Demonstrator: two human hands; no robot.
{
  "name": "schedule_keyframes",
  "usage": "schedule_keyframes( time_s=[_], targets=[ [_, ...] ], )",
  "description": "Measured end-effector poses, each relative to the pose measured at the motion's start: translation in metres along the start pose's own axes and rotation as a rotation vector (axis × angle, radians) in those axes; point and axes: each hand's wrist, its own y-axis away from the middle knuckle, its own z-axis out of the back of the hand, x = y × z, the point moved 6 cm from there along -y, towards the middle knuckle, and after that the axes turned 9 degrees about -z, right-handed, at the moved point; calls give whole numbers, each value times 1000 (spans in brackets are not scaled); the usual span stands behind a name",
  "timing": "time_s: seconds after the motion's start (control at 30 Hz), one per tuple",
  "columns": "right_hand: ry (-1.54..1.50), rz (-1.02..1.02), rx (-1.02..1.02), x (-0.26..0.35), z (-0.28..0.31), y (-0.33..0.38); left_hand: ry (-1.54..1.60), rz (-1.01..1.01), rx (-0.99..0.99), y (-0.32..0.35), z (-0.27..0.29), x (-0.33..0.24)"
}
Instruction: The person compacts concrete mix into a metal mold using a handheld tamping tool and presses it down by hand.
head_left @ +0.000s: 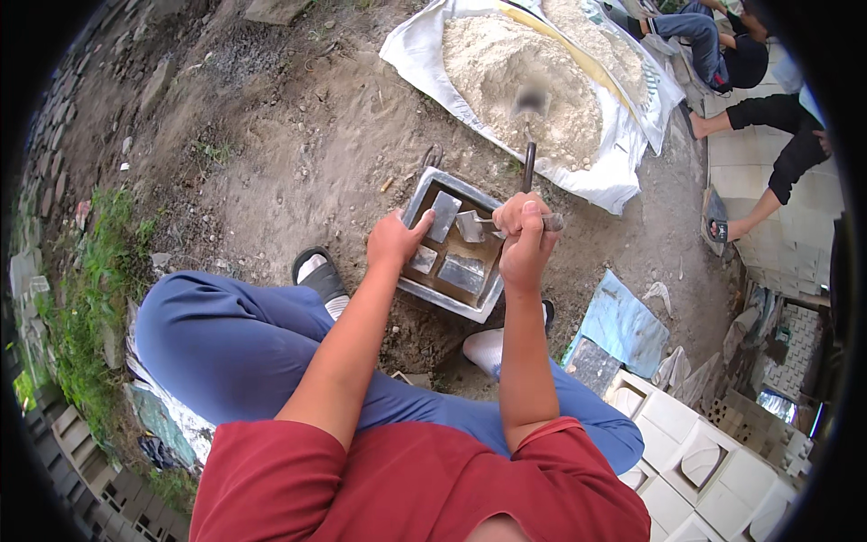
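A grey rectangular moulding box point(488, 303) lies on the ground between my feet, with brown sand inside. Set in that sand are several flat silvery pieces, among them an upper left plate point(443, 217) and a larger lower right plate point(462, 272). My left hand point(396, 239) grips the box's left wall, its thumb reaching over the rim beside the upper left plate. Closed around the handle of a small trowel point(554, 222), my right hand point(526, 237) is over the box's right side. The trowel's blade point(470, 226) is low among the silvery pieces; whether it touches the sand, I cannot tell.
Beyond the box, a white sack point(415, 56) bears a heap of pale sand point(488, 54), where a dark-handled tool point(529, 167) rests. White moulded blocks point(673, 452) and a blue sheet point(623, 321) lie at right. Other people's legs point(790, 135) show at upper right.
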Motion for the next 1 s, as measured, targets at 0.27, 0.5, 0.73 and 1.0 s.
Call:
schedule_keyframes(
  time_s=[0.27, 0.5, 0.73, 1.0],
  targets=[
    [82, 30, -196, -22, 3, -8, 33, 18, 28, 6, 3, -8],
    [170, 41, -211, -4, -9, -8, 9, -9, -12, 1, 1, 1],
    [377, -46, -224, -58, 18, -11, 0, -21, 12, 2, -5, -7],
    [301, 37, -218, -12, 2, -6, -9, -28, -26, 2, 1, -4]
  ],
)
